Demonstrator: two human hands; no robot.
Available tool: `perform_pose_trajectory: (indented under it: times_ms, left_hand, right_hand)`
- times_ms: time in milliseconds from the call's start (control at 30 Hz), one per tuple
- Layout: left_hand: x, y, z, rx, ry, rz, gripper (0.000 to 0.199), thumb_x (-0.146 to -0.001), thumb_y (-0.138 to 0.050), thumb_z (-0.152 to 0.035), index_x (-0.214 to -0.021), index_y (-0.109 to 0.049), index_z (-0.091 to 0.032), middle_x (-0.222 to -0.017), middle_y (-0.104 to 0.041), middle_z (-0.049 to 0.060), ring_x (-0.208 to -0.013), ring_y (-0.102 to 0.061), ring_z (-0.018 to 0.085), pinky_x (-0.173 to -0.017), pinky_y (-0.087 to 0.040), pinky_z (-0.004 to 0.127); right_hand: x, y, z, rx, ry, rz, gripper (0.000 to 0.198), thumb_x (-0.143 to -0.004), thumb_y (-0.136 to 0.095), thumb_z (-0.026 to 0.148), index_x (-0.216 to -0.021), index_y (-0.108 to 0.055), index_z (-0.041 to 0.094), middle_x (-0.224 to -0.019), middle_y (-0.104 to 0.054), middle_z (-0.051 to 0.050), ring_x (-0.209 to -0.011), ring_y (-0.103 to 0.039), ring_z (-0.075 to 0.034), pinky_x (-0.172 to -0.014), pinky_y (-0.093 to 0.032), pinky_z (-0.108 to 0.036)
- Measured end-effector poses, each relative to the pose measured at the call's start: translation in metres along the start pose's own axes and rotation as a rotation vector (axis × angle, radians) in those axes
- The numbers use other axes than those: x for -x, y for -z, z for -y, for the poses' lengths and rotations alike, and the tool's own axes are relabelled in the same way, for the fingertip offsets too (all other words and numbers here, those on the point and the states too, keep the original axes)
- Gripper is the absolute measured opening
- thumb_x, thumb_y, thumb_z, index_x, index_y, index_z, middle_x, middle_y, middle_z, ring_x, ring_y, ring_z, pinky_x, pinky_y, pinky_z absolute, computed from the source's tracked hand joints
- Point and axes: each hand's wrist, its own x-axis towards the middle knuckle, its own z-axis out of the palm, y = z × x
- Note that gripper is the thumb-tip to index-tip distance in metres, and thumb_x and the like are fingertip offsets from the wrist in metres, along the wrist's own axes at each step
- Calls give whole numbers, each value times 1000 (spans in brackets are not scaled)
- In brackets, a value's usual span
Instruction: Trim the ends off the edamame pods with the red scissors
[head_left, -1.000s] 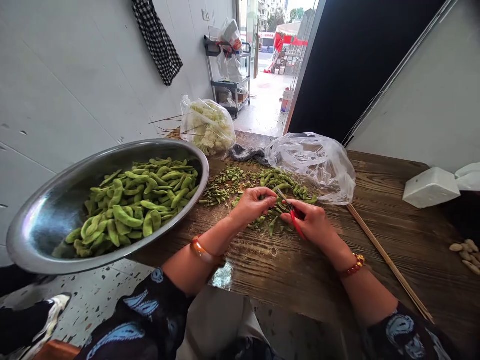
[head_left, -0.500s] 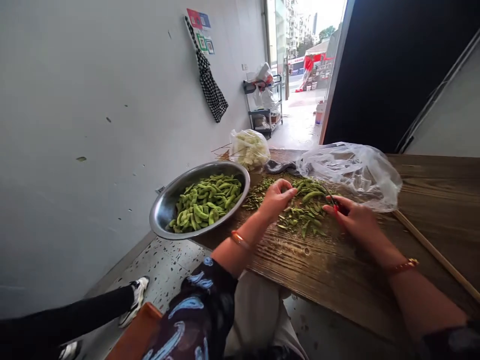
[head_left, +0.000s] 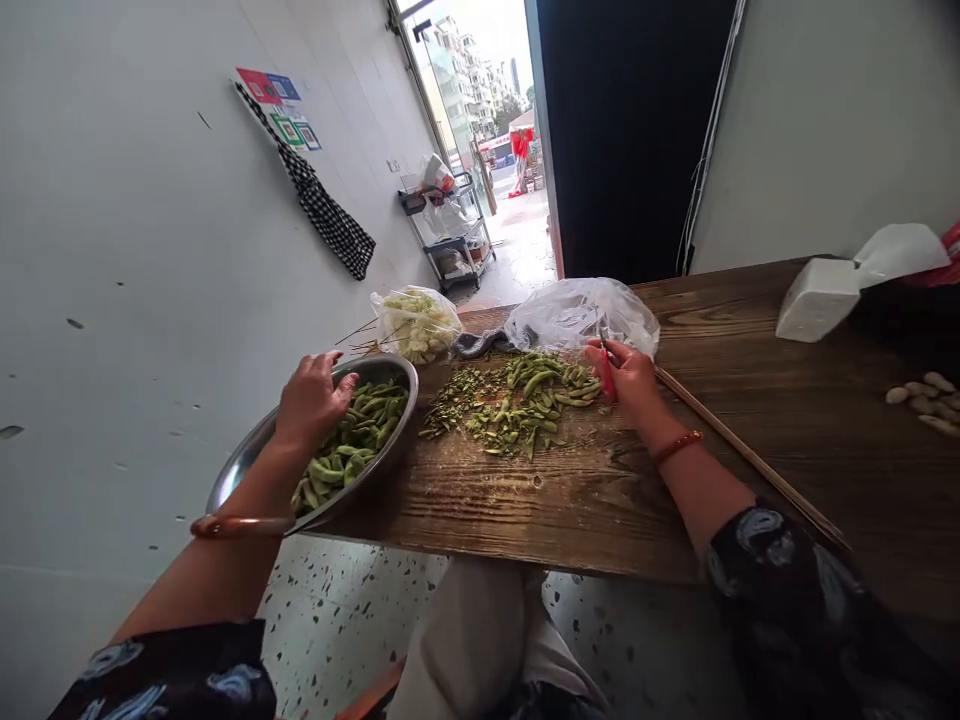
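Over the far left part of a metal bowl (head_left: 409,385) is my left hand (head_left: 311,400), its fingers apart and nothing seen in them. Green edamame pods (head_left: 367,420) fill much of the bowl, which sits at the left end of the wooden table. My right hand (head_left: 626,378) is closed round red-handled scissors (head_left: 607,375), blades pointing up and away. Left of that hand lies a loose pile of pods (head_left: 544,378) on the wood. Trimmed green bits (head_left: 469,395) are scattered between this pile and the bowl.
Behind the pods lie a clear plastic bag (head_left: 577,310), a grey cloth (head_left: 480,343) and a bag of pale vegetable pieces (head_left: 418,322). A wooden stick (head_left: 739,445) crosses the wooden table (head_left: 510,520) at right. Farther right are tissues (head_left: 817,298) and peanuts (head_left: 930,395).
My left hand has moved from the pile to above the bowl, and its fingers have opened. My right hand still holds the scissors. The view has turned to the right.
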Motion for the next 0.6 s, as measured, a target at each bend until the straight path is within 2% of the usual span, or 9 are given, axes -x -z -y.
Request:
perform_pose_trajectory:
  times_ms: [67,167,300,400,500,600]
  left_hand:
    - [-3,-5,-25,37,-76,20,45,-84,-46,-37,-122,-52,-14,-113,-58,13,-106,-55,27,-96,-43,39]
    - [-13,-24,-86,127,-246,115,47,-85,-48,-34,-127,-51,-13,-120,-57,14,-111,-54,26,-99,-42,38]
    - [-24,-67,-175,163,-432,286,48,-84,-53,-29,-129,-52,-14,-127,-55,14,-115,-53,26,-101,-41,37]
    - [-25,-105,-232,211,-514,402,54,-83,-57,-35,-133,-51,-15,-137,-50,14,-122,-50,27,-105,-38,37]
    - [-20,-136,-275,246,-548,452,65,-82,-56,-52,-139,-45,-22,-148,-38,13,-132,-39,34,-109,-32,48]
    - [-10,-149,-294,282,-578,529,67,-80,-54,-60,-139,-45,-29,-149,-37,10,-134,-36,35,-108,-30,53]
  right_hand:
    - [-3,2,0,-171,-70,-54,54,-67,-69,59,-100,-67,16,-57,-56,4,-43,-43,-7,-38,-32,-19]
    - [-8,8,-2,-309,-126,-139,48,-66,-71,59,-90,-64,17,-54,-52,6,-40,-40,-5,-35,-29,-17]
    - [-14,13,-9,-359,-147,-223,45,-65,-72,59,-76,-58,18,-53,-49,7,-40,-39,-4,-35,-30,-17]
    - [-14,11,-11,-353,-160,-212,46,-65,-71,60,-75,-56,18,-53,-49,8,-41,-38,-4,-35,-29,-17]
    - [-13,9,-9,-312,-149,-168,47,-66,-69,62,-74,-56,18,-53,-49,8,-42,-38,-4,-36,-28,-17]
    - [-11,7,-6,-296,-139,-149,47,-66,-68,63,-74,-55,18,-53,-49,7,-42,-38,-5,-37,-29,-18]
